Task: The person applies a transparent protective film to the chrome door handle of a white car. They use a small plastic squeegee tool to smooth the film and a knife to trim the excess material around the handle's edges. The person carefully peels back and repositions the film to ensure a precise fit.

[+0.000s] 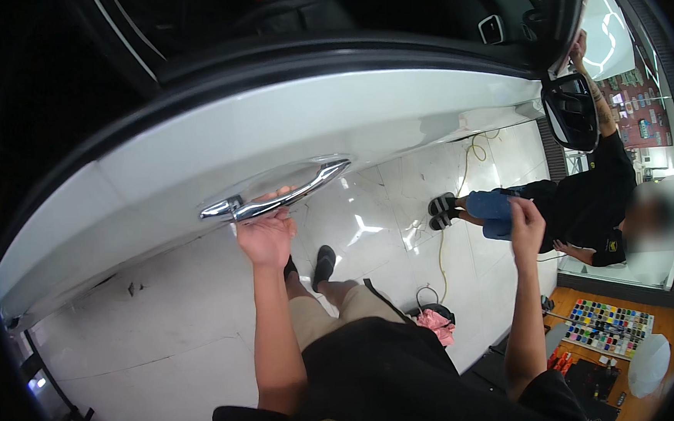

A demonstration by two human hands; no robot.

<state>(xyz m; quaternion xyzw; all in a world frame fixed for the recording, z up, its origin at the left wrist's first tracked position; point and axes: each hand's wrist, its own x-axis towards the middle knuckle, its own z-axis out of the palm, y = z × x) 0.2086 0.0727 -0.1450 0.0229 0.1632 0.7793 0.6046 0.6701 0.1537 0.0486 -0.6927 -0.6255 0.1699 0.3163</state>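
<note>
Glossy white floor tiles [376,223] are stretching out beneath a white car door [438,100]. L hand [267,234], palm up, is hooking its part-curled fingers behind the chrome door handle [298,197] on the door's outer face, loosely holding it. R hand [527,226] is hovering off to the R, well apart from the door, fingers bent in w/ tips close together; can't tell if it's gripping anything. Further out, the wearer's dark shoes [323,267] are resting on the tiles; bunched pink cloth [437,326] is sitting to the R of the wearer's body. Far R, a co-worker [591,195] w/ black top & blue shorts [487,209] is standing nr. the side mirror [574,111], one arm reaching toward the car. Lower R, a wooden surface [666,321] is holding a multicolour grid [610,329] of small squares.
</note>
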